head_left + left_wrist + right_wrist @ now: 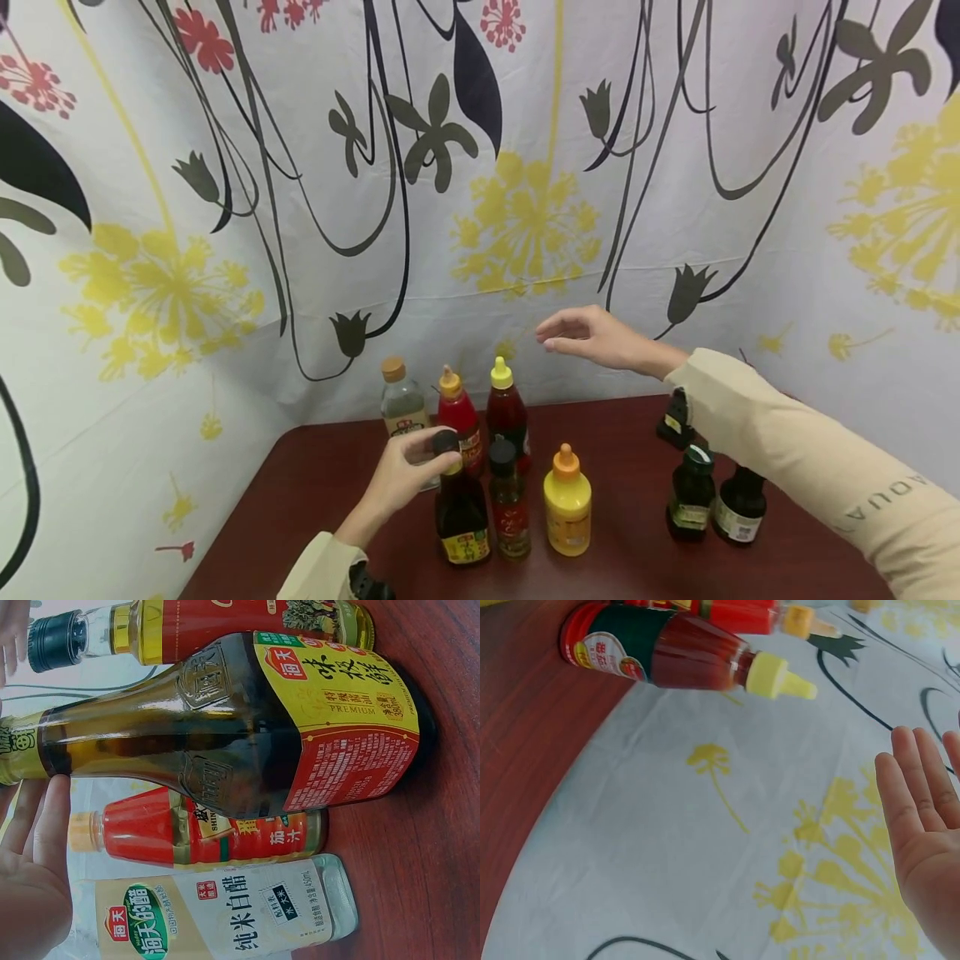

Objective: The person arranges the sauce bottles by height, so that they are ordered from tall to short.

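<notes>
By its neck, just under the dark cap, my left hand (401,475) holds a dark soy sauce bottle (461,521) with a yellow and red label. The bottle stands upright; in the left wrist view the fingertips (54,817) are at its neck. Whether its base touches the table cannot be told. My right hand (588,335) is in the air above the table's back edge, fingers extended and holding nothing. Nearest to it is a dark red squeeze bottle (507,412) with a yellow nozzle cap, also in the right wrist view.
Close to the soy sauce stand an oil bottle (510,517) with a red label, a yellow squeeze bottle (567,508), a red sauce bottle (459,412) and a white rice vinegar bottle (403,404). Several dark bottles (690,496) stand under the right forearm. Patterned cloth (525,108) hangs behind.
</notes>
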Demonstrator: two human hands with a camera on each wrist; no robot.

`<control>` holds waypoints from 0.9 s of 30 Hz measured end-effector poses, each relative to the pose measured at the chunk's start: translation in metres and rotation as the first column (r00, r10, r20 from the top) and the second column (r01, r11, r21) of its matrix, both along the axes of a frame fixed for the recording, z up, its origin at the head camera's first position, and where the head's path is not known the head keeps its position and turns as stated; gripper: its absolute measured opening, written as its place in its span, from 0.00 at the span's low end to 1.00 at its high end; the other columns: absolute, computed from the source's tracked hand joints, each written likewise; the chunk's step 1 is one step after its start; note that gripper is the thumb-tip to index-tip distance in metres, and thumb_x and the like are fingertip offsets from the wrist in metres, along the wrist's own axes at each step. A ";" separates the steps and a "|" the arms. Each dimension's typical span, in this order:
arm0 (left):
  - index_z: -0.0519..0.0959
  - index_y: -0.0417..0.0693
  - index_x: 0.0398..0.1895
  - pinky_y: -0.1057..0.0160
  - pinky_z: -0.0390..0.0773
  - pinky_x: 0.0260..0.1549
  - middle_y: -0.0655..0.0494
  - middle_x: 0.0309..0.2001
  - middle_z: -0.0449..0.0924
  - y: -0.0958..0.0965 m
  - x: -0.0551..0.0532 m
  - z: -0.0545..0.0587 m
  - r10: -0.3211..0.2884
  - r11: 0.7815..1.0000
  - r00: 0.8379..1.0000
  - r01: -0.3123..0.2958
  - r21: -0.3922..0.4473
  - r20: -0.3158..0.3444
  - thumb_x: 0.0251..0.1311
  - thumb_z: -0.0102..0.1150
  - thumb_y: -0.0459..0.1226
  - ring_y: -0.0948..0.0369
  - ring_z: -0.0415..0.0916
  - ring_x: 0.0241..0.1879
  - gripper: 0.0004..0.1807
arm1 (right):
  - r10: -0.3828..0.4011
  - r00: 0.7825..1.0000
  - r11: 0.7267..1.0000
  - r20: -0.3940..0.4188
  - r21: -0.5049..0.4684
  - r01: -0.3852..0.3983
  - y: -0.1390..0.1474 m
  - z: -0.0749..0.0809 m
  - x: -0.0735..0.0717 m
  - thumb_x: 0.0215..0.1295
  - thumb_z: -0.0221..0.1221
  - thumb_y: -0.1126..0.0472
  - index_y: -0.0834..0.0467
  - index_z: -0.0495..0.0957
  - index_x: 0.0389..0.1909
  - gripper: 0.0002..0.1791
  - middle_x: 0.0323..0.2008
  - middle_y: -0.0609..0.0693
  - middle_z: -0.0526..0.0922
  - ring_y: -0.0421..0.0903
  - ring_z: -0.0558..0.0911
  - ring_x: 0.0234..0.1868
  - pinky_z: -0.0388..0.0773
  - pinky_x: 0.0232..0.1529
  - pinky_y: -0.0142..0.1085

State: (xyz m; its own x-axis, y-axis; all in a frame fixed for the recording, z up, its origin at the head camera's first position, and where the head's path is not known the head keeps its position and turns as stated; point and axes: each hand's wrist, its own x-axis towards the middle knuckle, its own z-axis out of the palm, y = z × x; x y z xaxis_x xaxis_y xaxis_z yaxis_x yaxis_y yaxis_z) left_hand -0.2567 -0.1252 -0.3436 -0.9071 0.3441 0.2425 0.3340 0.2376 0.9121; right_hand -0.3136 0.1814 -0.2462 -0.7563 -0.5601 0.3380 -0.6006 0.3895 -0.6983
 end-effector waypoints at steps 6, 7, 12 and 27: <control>0.76 0.38 0.47 0.66 0.77 0.32 0.44 0.43 0.77 0.001 0.001 -0.001 0.015 1.000 1.000 -0.015 0.005 0.004 0.53 0.60 0.33 0.55 0.77 0.38 0.17 | -0.078 0.997 0.997 -0.005 0.011 0.078 0.025 0.008 0.018 0.63 0.53 0.59 0.61 0.74 0.47 0.15 0.45 0.55 0.78 0.45 0.78 0.42 0.74 0.42 0.40; 0.76 0.38 0.47 0.66 0.77 0.32 0.44 0.43 0.77 0.000 -0.001 -0.004 0.015 1.000 1.000 -0.015 0.012 0.008 0.52 0.60 0.33 0.55 0.77 0.38 0.17 | -0.091 0.996 0.996 -0.002 0.014 0.091 0.030 0.009 0.022 0.63 0.53 0.59 0.60 0.74 0.48 0.15 0.45 0.55 0.78 0.45 0.78 0.42 0.74 0.42 0.40; 0.76 0.41 0.48 0.66 0.77 0.33 0.47 0.44 0.77 -0.003 -0.012 -0.018 0.027 0.999 1.000 -0.027 0.019 0.013 0.51 0.62 0.37 0.57 0.77 0.39 0.19 | -0.144 0.990 0.989 -0.009 0.013 0.144 0.059 0.003 0.042 0.64 0.52 0.59 0.60 0.73 0.48 0.15 0.45 0.56 0.78 0.43 0.78 0.42 0.74 0.43 0.37; 0.76 0.38 0.47 0.68 0.75 0.37 0.47 0.41 0.79 0.003 -0.003 -0.010 0.061 0.997 0.998 -0.061 0.036 0.001 0.51 0.62 0.34 0.59 0.77 0.39 0.19 | -0.349 0.936 0.935 -0.041 0.043 0.351 0.160 -0.079 0.085 0.64 0.51 0.63 0.63 0.73 0.48 0.13 0.40 0.44 0.81 0.34 0.79 0.39 0.76 0.34 0.31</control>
State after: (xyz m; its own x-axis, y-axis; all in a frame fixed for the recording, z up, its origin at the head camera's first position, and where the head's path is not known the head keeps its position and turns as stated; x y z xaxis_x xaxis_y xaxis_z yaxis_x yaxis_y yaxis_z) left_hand -0.2592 -0.1226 -0.3538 -0.9261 0.2791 0.2539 0.3201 0.2247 0.9204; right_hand -0.2281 0.3412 -0.3253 -0.8967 -0.2785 0.3439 -0.4417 0.6124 -0.6557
